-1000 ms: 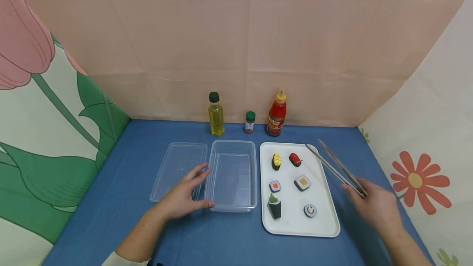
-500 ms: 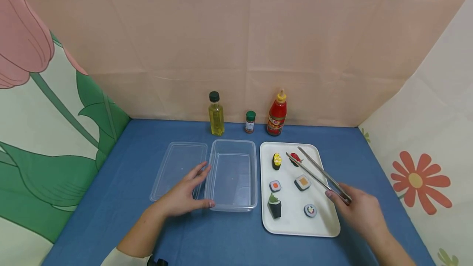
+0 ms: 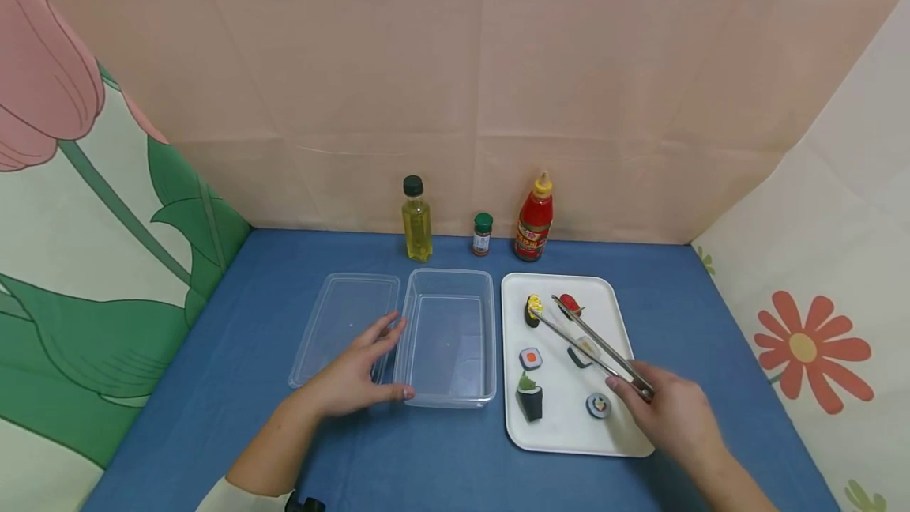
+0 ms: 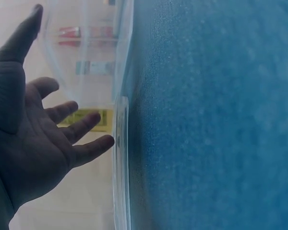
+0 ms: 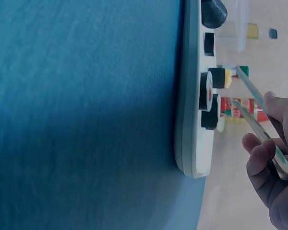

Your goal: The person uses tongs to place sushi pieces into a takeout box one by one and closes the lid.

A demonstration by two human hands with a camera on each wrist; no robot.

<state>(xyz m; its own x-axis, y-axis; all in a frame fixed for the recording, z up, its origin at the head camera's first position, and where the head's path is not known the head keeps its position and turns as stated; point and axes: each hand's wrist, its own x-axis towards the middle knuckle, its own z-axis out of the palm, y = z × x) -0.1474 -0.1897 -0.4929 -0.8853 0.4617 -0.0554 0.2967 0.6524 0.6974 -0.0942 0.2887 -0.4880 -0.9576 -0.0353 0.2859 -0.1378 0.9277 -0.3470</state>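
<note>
My right hand (image 3: 671, 413) grips metal tongs (image 3: 600, 346) near their joined end, over the white tray (image 3: 569, 437). The tongs' tips are spread, one by the yellow-topped sushi (image 3: 533, 311) and the other by the red-topped sushi (image 3: 571, 304). In the right wrist view the tongs (image 5: 252, 86) hang above the tray's sushi. One square roll (image 3: 580, 352) is partly covered by a tong arm. My left hand (image 3: 351, 378), fingers spread, is at the left side of the clear plastic container (image 3: 446, 400); its thumb is at the near left corner. In the left wrist view the left hand (image 4: 43, 129) holds nothing.
A clear lid (image 3: 341, 299) lies left of the container. Behind stand an oil bottle (image 3: 416, 224), a small green-capped jar (image 3: 482, 235) and a red sauce bottle (image 3: 533, 224). Also on the tray are a small roll (image 3: 530, 359), a hand roll (image 3: 529, 400) and a round roll (image 3: 598, 405).
My right hand has carried the tongs leftward, from the tray's right edge to over the sushi, and the gap between their tips looks slightly different. The left hand stays in place.
</note>
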